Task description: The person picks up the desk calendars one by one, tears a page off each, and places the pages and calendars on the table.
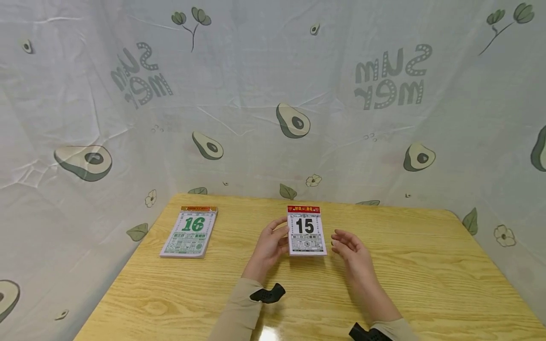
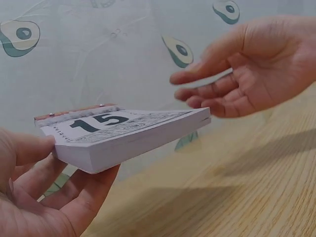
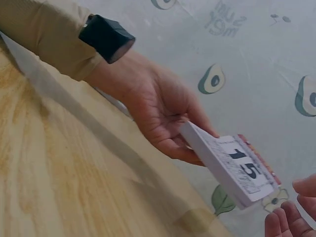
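Note:
A thick tear-off calendar (image 1: 307,232) with a red header and a black 15 is held off the table by my left hand (image 1: 270,244). In the left wrist view the thumb lies along the upper edge of the calendar (image 2: 133,138) and the other fingers support it from below. My right hand (image 1: 356,258) hovers just right of the calendar, apart from it, with loosely bent fingers and nothing in them. The right wrist view shows the left hand (image 3: 158,103) gripping the pad's side, and the right fingertips (image 3: 291,222) off its other side.
A second tear-off calendar (image 1: 190,232), with a green 16 and a red-and-yellow header, lies at the left of the wooden table (image 1: 405,265). Behind the table hangs a pale curtain (image 1: 251,85) printed with avocados. Each wrist wears a black device (image 1: 268,293).

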Motion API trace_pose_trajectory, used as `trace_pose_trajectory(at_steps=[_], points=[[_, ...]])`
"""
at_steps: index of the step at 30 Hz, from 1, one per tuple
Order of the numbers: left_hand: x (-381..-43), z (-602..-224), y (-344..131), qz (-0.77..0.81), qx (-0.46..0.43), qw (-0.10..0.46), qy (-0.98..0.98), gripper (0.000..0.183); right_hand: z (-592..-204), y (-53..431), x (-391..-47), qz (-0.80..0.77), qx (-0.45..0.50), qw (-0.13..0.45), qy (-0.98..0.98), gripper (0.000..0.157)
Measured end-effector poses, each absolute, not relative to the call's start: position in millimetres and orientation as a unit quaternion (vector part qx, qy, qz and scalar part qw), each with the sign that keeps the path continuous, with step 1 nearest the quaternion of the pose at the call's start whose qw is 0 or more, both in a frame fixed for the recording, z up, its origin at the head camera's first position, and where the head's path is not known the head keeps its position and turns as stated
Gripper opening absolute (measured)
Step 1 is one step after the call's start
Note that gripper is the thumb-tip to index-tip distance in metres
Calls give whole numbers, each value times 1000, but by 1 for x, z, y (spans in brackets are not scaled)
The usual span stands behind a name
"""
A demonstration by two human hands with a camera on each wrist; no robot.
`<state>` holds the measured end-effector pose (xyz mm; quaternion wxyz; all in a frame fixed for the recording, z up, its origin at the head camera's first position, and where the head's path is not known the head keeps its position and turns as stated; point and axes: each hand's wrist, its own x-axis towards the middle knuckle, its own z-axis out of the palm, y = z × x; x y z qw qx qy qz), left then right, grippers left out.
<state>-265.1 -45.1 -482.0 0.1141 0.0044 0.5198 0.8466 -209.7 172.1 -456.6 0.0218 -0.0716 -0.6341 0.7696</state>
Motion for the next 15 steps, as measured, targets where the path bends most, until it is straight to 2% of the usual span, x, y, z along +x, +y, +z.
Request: trace_pose_trajectory(at_steps=[6,15], points=[[-265,-481,-47,854,3,117,508,40,-443,181,-212,720,-63,36,-690,45],[-265,-482,-46,857,7,122,500,40,-419,179,-210,628,-16,84,-774,41]])
